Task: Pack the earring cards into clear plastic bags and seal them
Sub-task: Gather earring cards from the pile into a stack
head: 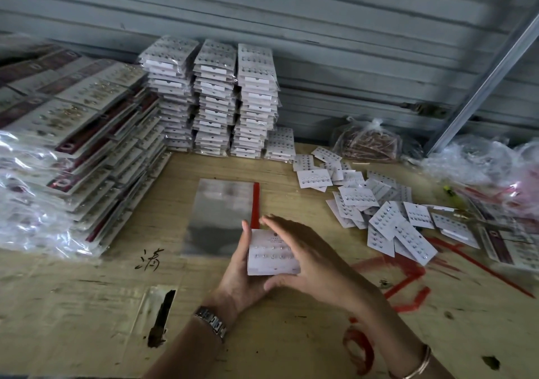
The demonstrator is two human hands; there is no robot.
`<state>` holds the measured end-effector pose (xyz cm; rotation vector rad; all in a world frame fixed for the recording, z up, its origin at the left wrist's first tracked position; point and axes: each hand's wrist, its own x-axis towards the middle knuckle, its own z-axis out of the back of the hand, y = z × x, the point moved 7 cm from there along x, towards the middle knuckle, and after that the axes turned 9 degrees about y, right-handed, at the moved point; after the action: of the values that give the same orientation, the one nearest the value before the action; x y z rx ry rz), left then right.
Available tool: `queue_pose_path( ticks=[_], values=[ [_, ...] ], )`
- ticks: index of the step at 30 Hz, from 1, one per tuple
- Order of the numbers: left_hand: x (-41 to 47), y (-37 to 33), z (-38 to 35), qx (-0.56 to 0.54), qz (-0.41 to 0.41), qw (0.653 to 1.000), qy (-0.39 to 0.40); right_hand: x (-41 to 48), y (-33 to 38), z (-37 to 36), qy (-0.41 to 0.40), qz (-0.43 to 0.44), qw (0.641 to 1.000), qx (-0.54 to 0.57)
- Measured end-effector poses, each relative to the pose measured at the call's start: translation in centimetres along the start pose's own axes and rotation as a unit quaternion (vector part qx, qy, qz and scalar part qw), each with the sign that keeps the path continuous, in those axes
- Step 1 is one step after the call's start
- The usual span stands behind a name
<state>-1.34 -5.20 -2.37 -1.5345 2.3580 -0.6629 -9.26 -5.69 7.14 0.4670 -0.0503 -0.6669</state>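
A small stack of white earring cards (271,254) is held between both hands above the cardboard-covered table (87,305). My left hand (240,276) cups the stack from the left and below, thumb along its left edge. My right hand (306,259) lies over the stack's right side with fingers straight, thumb under the bottom edge. Just beyond the hands lies a stack of clear plastic bags (221,215) with a red adhesive strip (255,200) along its right side. A loose heap of unbagged earring cards (379,203) spreads to the right.
Tall stacks of bagged white cards (215,98) stand at the back against the wall. Larger bagged cards with dark red bands (81,133) pile up on the left. Plastic bags of goods (367,142) and crumpled plastic (481,156) lie at the back right.
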Motion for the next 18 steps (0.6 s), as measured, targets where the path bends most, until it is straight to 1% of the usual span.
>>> queue_pose_path(
  ticks=[3, 7, 10, 15, 16, 18],
  values=[
    [0.0, 0.0, 0.4, 0.012, -0.002, 1.0, -0.017, 0.7, 0.0, 0.0, 0.025, -0.006, 0.999, 0.026],
    [0.1, -0.1, 0.6, 0.034, 0.0, 0.998, -0.043, 1.3, 0.1, 0.2, 0.031, -0.004, 0.999, 0.036],
    [0.1, -0.2, 0.3, 0.04, 0.002, 0.998, -0.038, 1.4, -0.2, 0.3, 0.036, -0.006, 0.997, 0.066],
    [-0.1, -0.3, -0.6, 0.031, 0.01, 0.999, -0.007, 1.2, -0.6, -0.3, 0.04, -0.001, 0.997, 0.069],
    [-0.1, -0.2, -0.7, 0.032, 0.013, 0.999, -0.008, 1.1, -0.7, -0.3, 0.045, -0.001, 0.995, 0.093],
    [-0.1, -0.2, -1.0, 0.038, 0.02, 0.999, -0.002, 1.1, -0.9, -0.2, 0.057, 0.001, 0.981, 0.186]
  ],
)
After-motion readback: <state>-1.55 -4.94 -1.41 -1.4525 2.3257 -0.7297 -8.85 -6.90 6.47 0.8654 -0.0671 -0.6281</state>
